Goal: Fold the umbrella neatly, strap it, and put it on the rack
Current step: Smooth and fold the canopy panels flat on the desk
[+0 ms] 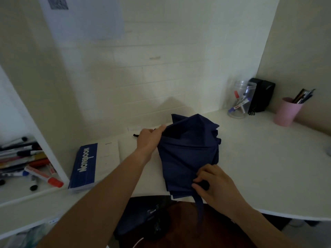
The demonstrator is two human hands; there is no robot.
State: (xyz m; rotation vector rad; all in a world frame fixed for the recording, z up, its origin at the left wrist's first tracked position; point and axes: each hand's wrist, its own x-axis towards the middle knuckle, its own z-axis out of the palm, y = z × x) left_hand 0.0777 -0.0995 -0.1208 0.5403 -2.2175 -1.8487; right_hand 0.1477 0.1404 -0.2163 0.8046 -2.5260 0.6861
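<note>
Here left hand [150,138] pinches umbrella [188,154] canopy edge, arm outstretched; right hand [213,183] grips its near end.

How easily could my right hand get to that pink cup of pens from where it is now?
Probably yes. The right hand is gripping the umbrella's near end, so it must let go first. After that, the bare desk between it and the pink cup leaves the way free.
</note>
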